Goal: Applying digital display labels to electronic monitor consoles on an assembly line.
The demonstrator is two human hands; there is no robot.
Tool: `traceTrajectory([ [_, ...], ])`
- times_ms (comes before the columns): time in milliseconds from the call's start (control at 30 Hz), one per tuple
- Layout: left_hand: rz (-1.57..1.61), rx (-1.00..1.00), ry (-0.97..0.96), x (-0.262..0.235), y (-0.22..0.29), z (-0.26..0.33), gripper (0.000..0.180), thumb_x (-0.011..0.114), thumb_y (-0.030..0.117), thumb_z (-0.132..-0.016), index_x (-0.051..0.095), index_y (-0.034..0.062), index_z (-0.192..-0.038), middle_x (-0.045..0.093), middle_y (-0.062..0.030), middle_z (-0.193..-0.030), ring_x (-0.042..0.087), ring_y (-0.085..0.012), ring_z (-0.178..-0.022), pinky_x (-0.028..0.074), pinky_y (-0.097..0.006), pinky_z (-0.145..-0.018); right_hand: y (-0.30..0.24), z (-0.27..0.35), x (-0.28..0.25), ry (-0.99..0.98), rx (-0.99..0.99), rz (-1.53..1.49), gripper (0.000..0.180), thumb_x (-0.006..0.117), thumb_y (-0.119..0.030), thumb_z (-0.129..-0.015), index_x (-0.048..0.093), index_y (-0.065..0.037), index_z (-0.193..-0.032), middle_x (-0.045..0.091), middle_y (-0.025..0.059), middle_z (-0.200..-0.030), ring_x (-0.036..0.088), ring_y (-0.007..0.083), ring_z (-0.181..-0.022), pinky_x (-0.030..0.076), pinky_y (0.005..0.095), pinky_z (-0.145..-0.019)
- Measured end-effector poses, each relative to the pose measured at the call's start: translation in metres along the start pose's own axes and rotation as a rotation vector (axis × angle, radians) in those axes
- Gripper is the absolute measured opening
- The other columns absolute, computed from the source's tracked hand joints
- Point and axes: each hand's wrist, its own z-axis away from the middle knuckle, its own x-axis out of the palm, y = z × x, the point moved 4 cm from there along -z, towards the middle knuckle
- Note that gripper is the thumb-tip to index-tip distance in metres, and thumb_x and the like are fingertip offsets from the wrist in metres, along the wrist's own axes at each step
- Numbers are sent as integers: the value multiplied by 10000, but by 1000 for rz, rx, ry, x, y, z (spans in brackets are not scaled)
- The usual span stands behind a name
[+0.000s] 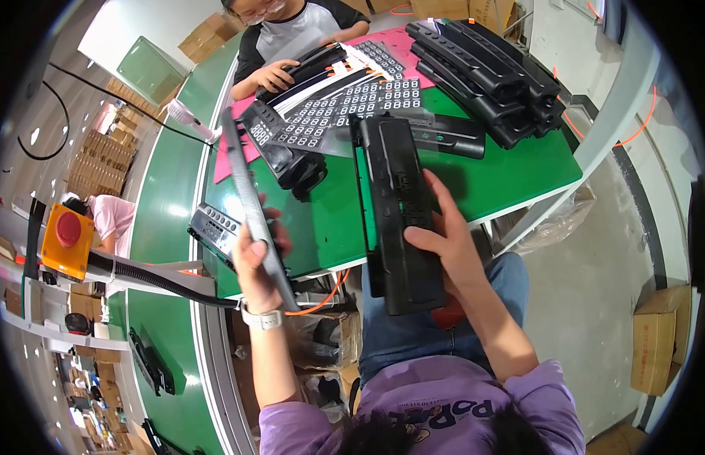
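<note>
My left hand (pixel 255 254) is closed around a long thin grey panel (pixel 250 193), held upright and seen nearly edge-on. My right hand (pixel 449 246) grips a long black plastic housing (pixel 395 163) by its right side, thumb across its face. This housing has small cutouts in its middle and a green strip along its left edge. Both pieces are held up over the near edge of the green table (pixel 519 182), apart from each other. A black housing with round buttons (pixel 218 225) lies on the table beyond my left hand.
Black housings (pixel 489 76) are piled at the back right. Clear sheets with printed digit shapes (pixel 345 110) lie on a pink mat (pixel 394 39). Across the table a co-worker (pixel 292 34) handles black parts. A yellow box with a red button (pixel 66 231) stands left, beside a green conveyor (pixel 163 318).
</note>
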Motion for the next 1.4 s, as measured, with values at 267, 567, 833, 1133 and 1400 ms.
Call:
traceTrajectory([
  [267,109,61,172,-67,18,-3,691,638,334,-825,431,-45,-1364,610,-145,-1127,594,-184,-857,493,-296,-647,-36,4,-9,-175,20,53,983,685,87,-689,211,-67,-1537,590,131,-1269,602,203,-1109,445,307,-978],
  [567,-603,-29,474,-154,9,-44,849,855,241,-725,399,-123,-1343,624,-151,-1122,614,-209,-961,471,-303,-899,-62,-45,6,-518,144,683,945,649,75,-581,390,-67,-1479,581,66,-1277,570,149,-1069,441,282,-952],
  [833,-1747,709,683,-76,32,-10,497,762,153,-751,602,13,-1200,594,-206,-1212,575,-375,-1084,429,-430,-991,-64,-95,24,-899,218,1257,723,661,-9,-666,539,-77,-1376,573,51,-868,497,173,-763,440,299,-737],
  [1133,-1140,518,-382,29,-5,-11,800,794,292,-741,422,4,-1388,460,-203,-1421,471,-382,-1281,392,-425,-1057,-67,-64,22,-505,-122,1530,519,743,-210,-744,625,3,-1202,646,184,-1134,599,333,-1102,461,395,-975],
  [1400,-806,282,-427,13,-23,-19,942,865,243,-623,401,19,-1412,474,-182,-1384,468,-348,-1292,368,-404,-1083,-76,-51,24,-490,-415,1701,644,825,-181,-560,634,-16,-1153,674,152,-1091,643,334,-990,507,403,-886],
])
